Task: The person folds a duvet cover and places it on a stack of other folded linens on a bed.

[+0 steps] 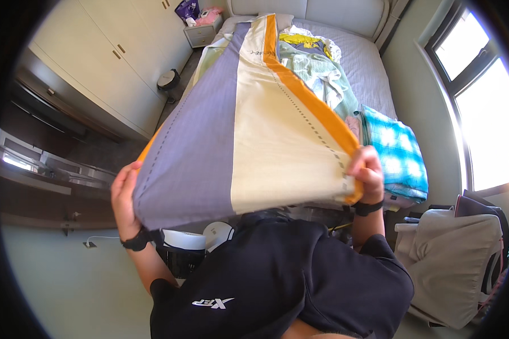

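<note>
A long bed sheet (271,130), half grey-purple and half cream with an orange border, stretches from my hands out over the bed. Dashed dark lines run down it, and its far end lies near the pillows. My left hand (126,195) is closed on its near left edge, with the fingertips partly behind the cloth. At the near right corner, my right hand (369,172) pinches the orange border. Between my two hands the near edge hangs in front of my body, slightly lower on the left.
Beyond the sheet is a grey bed (367,68) with rumpled green and yellow cloths (316,65). A blue checked folded quilt (398,152) lies at its near right corner. A draped chair (447,260) stands right, a black bin (168,82) left, by cream wardrobes (96,51).
</note>
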`<state>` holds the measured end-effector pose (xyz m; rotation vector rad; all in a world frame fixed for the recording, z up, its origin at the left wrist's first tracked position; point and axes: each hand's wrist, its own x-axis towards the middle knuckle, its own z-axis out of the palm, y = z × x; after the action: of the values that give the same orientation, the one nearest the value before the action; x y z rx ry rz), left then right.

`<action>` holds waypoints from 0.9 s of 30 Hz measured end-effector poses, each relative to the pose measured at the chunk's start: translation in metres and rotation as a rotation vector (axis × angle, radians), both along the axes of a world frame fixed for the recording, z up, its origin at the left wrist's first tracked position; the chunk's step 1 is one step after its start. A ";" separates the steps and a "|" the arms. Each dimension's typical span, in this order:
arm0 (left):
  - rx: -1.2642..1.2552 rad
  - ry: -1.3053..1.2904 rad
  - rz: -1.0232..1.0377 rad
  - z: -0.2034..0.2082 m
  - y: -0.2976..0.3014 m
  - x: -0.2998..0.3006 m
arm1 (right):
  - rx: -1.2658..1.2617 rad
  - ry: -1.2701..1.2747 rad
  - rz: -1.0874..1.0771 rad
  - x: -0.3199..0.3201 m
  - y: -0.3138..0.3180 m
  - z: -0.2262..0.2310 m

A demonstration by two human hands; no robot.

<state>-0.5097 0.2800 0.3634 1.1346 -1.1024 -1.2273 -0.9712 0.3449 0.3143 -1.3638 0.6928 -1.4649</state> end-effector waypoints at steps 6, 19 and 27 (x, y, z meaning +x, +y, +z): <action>-0.052 -0.072 0.686 0.077 0.083 -0.039 | -0.730 -0.237 0.839 0.003 0.017 0.094; -0.157 0.015 0.073 -0.021 0.031 0.006 | -0.466 -0.012 0.192 -0.006 0.003 0.041; -0.078 -0.515 -0.498 -0.034 -0.067 0.014 | 0.023 0.143 -0.601 0.009 -0.006 -0.047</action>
<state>-0.4953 0.2131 0.3295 1.1873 -1.8922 -1.2777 -0.9619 0.3391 0.2676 -1.3100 1.2887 -1.8191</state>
